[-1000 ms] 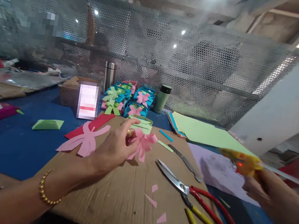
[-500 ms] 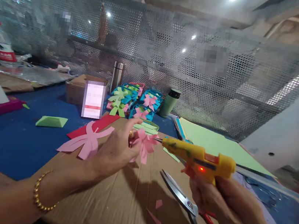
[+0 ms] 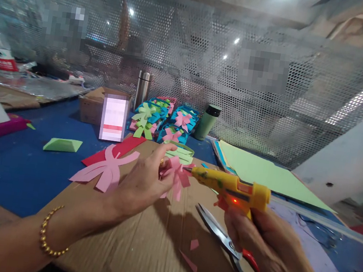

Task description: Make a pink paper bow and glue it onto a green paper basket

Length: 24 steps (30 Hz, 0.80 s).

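Note:
Pinched in my left hand (image 3: 149, 172) is a pink paper flower (image 3: 178, 178), held a little above the cardboard sheet (image 3: 139, 247). My right hand (image 3: 253, 227) is wrapped round the grip of a yellow hot glue gun (image 3: 231, 186), whose red light is lit. The gun's nozzle points left and meets the flower's right side; whether it touches cannot be made out. Scissors (image 3: 218, 231) lie on the cardboard below the gun, their handles partly behind my right forearm. Beside my left hand lies a larger pink paper cutout (image 3: 109, 168).
Behind the cardboard are blue paper baskets with paper flowers (image 3: 180, 120), a green tumbler (image 3: 207, 122), a steel flask (image 3: 143, 90), a cardboard box (image 3: 91, 105) and a lit phone (image 3: 114, 117). Green paper sheets (image 3: 271, 173) lie right; pink scraps (image 3: 189, 263) lie near the front.
The glue gun and my right hand have moved slightly left, bringing the nozzle farther over the pink flower. My left hand keeps its hold on the flower.

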Motion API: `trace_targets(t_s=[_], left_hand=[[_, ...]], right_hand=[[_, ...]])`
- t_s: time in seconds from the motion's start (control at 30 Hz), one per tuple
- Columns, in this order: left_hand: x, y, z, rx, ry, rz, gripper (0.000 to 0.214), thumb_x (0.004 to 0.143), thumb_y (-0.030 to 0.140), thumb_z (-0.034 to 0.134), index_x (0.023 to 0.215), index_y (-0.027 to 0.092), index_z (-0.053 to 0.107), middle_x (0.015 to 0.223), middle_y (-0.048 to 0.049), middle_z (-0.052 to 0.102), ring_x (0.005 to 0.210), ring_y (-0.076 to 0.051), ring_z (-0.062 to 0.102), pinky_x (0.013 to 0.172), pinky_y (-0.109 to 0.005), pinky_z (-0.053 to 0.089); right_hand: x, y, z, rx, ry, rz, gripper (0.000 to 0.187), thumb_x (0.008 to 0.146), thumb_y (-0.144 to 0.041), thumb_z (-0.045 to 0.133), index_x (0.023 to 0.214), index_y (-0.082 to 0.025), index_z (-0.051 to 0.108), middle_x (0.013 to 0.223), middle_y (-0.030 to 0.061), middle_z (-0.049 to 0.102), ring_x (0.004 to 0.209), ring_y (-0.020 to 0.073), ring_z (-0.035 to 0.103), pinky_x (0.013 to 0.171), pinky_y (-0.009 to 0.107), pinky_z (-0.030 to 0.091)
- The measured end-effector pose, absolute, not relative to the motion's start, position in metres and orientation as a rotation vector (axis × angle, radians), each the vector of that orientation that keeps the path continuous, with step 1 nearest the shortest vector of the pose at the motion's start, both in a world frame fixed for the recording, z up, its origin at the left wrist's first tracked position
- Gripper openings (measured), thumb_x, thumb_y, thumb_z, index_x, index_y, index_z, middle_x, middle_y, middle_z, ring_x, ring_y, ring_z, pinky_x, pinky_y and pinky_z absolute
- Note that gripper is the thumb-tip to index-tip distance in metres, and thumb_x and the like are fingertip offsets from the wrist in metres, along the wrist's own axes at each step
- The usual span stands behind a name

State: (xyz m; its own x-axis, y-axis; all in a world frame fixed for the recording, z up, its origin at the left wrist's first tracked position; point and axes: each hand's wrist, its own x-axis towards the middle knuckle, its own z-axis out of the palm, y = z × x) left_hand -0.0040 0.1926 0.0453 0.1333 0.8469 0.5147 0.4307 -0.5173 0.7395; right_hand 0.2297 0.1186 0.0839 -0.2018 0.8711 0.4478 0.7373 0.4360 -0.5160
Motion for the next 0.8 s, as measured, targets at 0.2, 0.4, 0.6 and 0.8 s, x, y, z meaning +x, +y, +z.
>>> trace_targets(t_s=[0.2, 0.4, 0.6, 0.8], left_hand=[[-0.0039, 0.1926, 0.0435, 1.988, 1.214, 1.330, 0.048, 0.083, 0.013, 0.054, 0.129, 0.024, 0.053, 0.079, 0.0024, 0.061, 0.067, -0.013, 0.056, 0.060, -0.026, 0.042], [-0.0029, 0.1914, 0.0442, 1.997, 1.236, 1.322, 0.046, 0.083, 0.014, 0.056, 0.128, 0.024, 0.053, 0.080, 0.0021, 0.061, 0.068, -0.014, 0.056, 0.062, -0.027, 0.042], [-0.0034, 0.1910, 0.0435, 1.989, 1.209, 1.306, 0.046, 0.084, 0.015, 0.056, 0.129, 0.024, 0.052, 0.079, 0.0021, 0.061, 0.067, -0.014, 0.056, 0.061, -0.027, 0.043], [-0.0028, 0.1917, 0.0437, 1.998, 1.215, 1.331, 0.046, 0.083, 0.014, 0.057, 0.128, 0.024, 0.054, 0.082, 0.0007, 0.061, 0.069, -0.014, 0.056, 0.062, -0.027, 0.044]], right_hand=[[0.2280, 0.1204, 0.0861, -1.360, -2.013, 0.237, 0.027, 0.098, -0.043, 0.047, 0.081, -0.025, 0.060, 0.053, -0.0039, 0.052, 0.043, 0.0139, 0.048, 0.038, 0.025, 0.042], [0.2293, 0.1204, 0.0835, -1.368, -2.024, 0.240, 0.027, 0.098, -0.043, 0.048, 0.083, -0.025, 0.061, 0.052, -0.0043, 0.053, 0.043, 0.0133, 0.047, 0.039, 0.024, 0.040], [0.2270, 0.1172, 0.0820, -1.471, -1.944, 0.280, 0.032, 0.098, -0.047, 0.046, 0.086, -0.023, 0.065, 0.052, -0.0040, 0.051, 0.045, 0.0136, 0.045, 0.039, 0.025, 0.039], [0.2283, 0.1182, 0.0839, -1.456, -2.042, 0.221, 0.034, 0.099, -0.046, 0.045, 0.078, -0.023, 0.060, 0.055, -0.0036, 0.050, 0.047, 0.0129, 0.046, 0.041, 0.024, 0.040]])
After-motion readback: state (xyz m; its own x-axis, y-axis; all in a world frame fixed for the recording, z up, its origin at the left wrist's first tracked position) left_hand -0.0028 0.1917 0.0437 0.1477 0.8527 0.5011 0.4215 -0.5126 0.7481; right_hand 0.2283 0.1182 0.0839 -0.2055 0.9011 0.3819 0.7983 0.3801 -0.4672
